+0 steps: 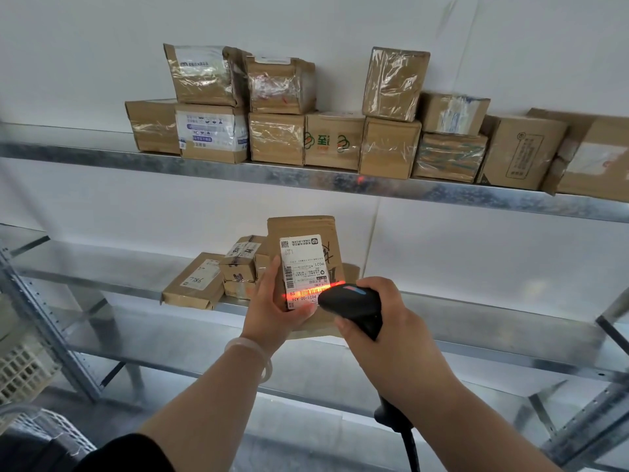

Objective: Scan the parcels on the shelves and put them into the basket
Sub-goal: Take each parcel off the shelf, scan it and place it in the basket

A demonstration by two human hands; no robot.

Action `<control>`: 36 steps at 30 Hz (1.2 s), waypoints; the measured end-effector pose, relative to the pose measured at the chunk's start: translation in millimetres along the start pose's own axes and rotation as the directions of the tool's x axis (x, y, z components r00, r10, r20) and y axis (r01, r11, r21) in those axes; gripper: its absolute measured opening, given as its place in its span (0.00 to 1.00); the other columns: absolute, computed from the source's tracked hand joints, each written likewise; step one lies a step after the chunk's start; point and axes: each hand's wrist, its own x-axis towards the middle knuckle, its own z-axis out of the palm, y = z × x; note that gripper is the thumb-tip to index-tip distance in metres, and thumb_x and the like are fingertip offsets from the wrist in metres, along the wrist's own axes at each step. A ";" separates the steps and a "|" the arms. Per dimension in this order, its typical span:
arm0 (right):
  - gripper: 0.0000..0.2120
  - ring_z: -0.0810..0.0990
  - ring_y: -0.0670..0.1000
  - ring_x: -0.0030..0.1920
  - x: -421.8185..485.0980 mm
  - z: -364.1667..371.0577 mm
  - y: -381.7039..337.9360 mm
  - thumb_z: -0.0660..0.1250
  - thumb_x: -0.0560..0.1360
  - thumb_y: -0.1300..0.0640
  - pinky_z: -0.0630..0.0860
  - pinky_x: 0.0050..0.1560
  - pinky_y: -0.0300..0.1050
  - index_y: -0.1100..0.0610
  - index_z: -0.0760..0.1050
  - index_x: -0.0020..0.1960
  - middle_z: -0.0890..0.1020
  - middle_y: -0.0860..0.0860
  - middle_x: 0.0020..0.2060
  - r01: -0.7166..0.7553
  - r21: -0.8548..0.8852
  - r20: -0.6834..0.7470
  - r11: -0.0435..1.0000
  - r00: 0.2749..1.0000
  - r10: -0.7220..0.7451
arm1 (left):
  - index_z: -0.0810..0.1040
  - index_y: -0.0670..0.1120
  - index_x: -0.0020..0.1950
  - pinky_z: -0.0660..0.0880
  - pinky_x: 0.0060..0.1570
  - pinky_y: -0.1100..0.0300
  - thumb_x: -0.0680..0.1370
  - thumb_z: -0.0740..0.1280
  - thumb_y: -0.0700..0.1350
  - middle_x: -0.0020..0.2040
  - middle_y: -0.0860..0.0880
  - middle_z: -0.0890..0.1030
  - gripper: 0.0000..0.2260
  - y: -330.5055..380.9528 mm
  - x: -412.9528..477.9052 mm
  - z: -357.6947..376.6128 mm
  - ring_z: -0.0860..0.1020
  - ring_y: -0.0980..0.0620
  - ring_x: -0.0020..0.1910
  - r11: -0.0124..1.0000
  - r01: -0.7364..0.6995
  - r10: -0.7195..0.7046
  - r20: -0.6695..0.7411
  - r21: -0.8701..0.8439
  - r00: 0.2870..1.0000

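Observation:
My left hand [272, 310] grips a flat cardboard parcel [306, 233] upright in front of the middle shelf, its white label [303, 267] facing me. My right hand [381, 315] holds a black barcode scanner [350, 306] just right of the parcel. The scanner's red beam falls across the lower part of the label. A white slatted basket [23, 369] sits at the lower left edge, only partly in view.
Several taped cardboard parcels [333, 141] stand stacked on the upper metal shelf [204, 166]. A few smaller parcels [200, 281] lie on the middle shelf [493, 321] behind my left hand. The scanner's cable [410, 444] hangs down under my right wrist. A white wall is behind.

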 end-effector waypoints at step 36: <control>0.28 0.78 0.41 0.52 78.2 251.7 -105.0 0.74 0.72 0.51 0.70 0.45 0.22 0.39 0.64 0.65 0.75 0.37 0.56 0.352 0.348 0.208 0.869 0.875 -0.437 | 0.62 0.59 0.77 0.72 0.56 0.73 0.67 0.82 0.43 0.63 0.61 0.75 0.45 -17.2 -72.7 -252.5 0.73 0.73 0.58 0.975 0.218 -0.153 -0.577 0.046 0.802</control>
